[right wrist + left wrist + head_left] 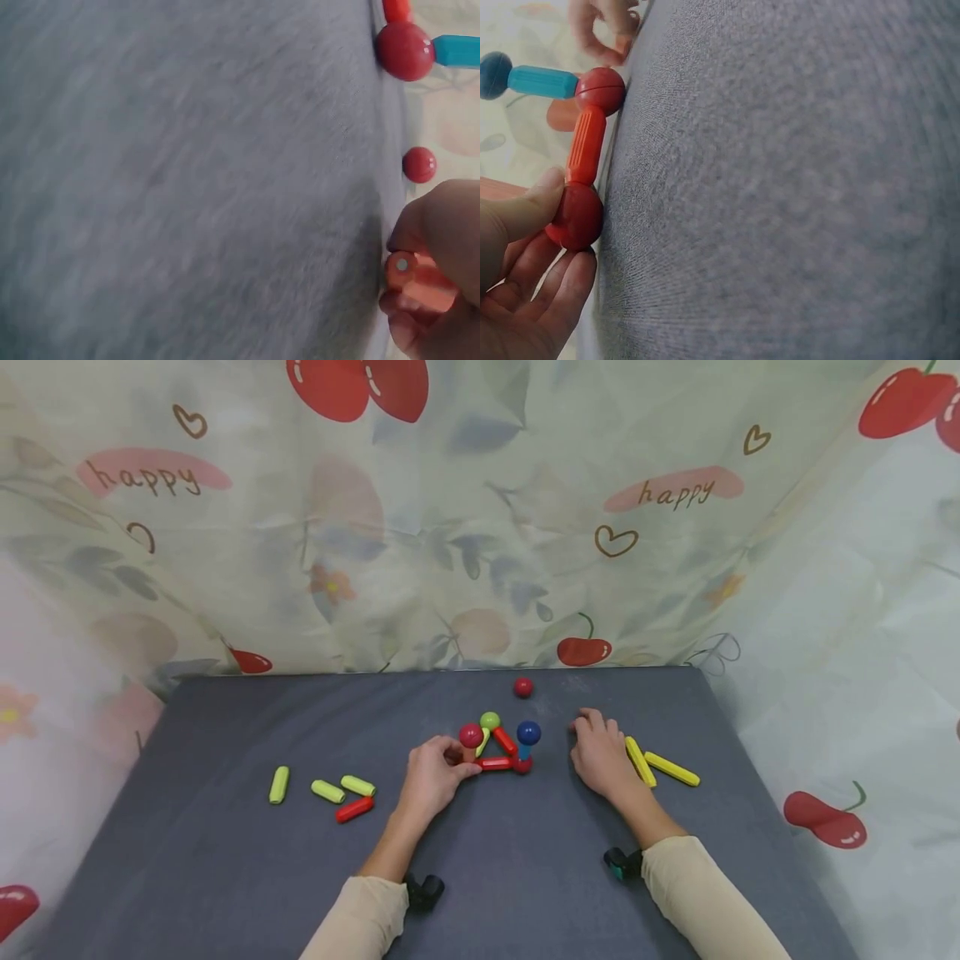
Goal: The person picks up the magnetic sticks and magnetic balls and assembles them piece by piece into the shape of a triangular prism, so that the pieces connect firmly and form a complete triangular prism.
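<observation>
My left hand (437,774) grips a red ball (581,217) at the near left corner of a structure of magnetic rods and balls. From that ball a red rod (495,764) runs to another red ball (522,765), where a blue rod (543,82) stands with a dark blue ball (528,732) on top. A raised red ball (471,735) tops the left corner. A green ball (490,720) marks the far corner. My right hand (600,752), right of the structure, pinches an orange rod (427,285), which is hidden in the head view.
A loose red ball (523,687) lies near the back edge. Yellow rods (672,769) lie beside my right hand. Several pale green rods (327,791) and a loose red rod (355,810) lie on the left of the grey cloth (225,860). A patterned curtain (450,568) hangs behind.
</observation>
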`<state>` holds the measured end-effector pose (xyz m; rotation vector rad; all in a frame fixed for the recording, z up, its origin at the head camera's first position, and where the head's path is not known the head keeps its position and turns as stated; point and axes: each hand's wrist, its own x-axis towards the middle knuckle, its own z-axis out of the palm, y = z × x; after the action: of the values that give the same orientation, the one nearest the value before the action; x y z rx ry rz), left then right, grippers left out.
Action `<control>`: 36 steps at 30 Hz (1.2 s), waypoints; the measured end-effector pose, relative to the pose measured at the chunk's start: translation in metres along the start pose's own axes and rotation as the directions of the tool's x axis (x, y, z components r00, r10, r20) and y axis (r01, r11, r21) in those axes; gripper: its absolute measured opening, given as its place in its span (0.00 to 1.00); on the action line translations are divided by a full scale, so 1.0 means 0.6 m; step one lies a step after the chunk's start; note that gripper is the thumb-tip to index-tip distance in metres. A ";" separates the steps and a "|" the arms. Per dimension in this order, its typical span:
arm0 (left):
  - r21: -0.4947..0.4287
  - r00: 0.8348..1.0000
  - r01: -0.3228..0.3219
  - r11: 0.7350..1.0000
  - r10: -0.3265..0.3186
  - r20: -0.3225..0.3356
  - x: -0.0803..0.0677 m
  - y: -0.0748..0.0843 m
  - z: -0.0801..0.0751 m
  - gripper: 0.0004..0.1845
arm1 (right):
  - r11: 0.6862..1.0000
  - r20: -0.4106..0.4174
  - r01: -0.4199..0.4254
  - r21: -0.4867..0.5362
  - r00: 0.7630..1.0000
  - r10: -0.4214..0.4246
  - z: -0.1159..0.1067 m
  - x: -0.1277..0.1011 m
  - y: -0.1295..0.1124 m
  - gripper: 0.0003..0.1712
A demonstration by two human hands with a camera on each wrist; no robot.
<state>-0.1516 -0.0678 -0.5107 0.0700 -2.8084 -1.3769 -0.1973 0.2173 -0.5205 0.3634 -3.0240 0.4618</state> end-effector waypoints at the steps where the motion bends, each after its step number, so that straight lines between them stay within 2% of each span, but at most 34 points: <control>1: -0.001 1.000 -0.001 1.000 0.001 0.001 0.000 0.000 0.001 0.15 | 1.000 0.003 0.000 0.019 1.000 0.000 -0.001 0.001 -0.002 0.15; 7: -0.007 1.000 0.005 1.000 -0.005 0.002 0.000 0.000 0.001 0.15 | 0.979 -0.004 -0.037 0.201 0.999 0.038 -0.033 0.017 -0.030 0.27; 11: -0.003 1.000 0.013 1.000 -0.013 -0.002 0.000 0.001 0.000 0.15 | 0.943 -0.072 0.014 0.332 0.997 0.010 -0.069 0.028 -0.057 0.31; 16: 0.015 1.000 0.015 1.000 -0.015 -0.007 0.000 0.003 0.000 0.15 | 0.900 -0.167 0.092 0.425 0.986 -0.021 -0.101 0.036 -0.093 0.27; 20: 0.028 1.000 0.025 0.999 -0.025 -0.012 0.000 0.006 0.001 0.15 | 0.847 -0.231 0.155 0.509 0.972 -0.039 -0.116 0.039 -0.126 0.23; 23: 0.023 0.999 0.029 0.999 -0.029 -0.016 0.000 0.008 0.002 0.15 | 0.808 -0.247 0.193 0.556 0.967 -0.061 -0.116 0.040 -0.147 0.22; 26: 0.011 0.999 0.031 0.999 -0.031 -0.018 0.000 0.009 0.004 0.15 | 0.786 -0.219 0.200 0.585 0.972 -0.085 -0.109 0.039 -0.162 0.22; 28: 0.012 0.999 0.029 1.000 -0.028 -0.016 0.001 0.009 0.005 0.15 | 0.788 -0.190 0.195 0.584 0.977 -0.101 -0.100 0.038 -0.168 0.22; 30: 0.015 0.999 0.033 0.999 -0.033 -0.014 0.002 0.009 0.005 0.15 | 0.802 -0.155 0.189 0.567 0.980 -0.121 -0.092 0.037 -0.173 0.22; 36: 0.014 1.000 0.022 1.000 -0.022 -0.015 0.001 0.008 0.005 0.14 | 0.904 -0.034 0.169 0.392 0.985 -0.169 -0.073 0.031 -0.183 0.20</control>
<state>-0.1527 -0.0628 -0.5086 0.1106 -2.8138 -1.3554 -0.1879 0.1246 -0.4453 0.6398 -2.8476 1.0569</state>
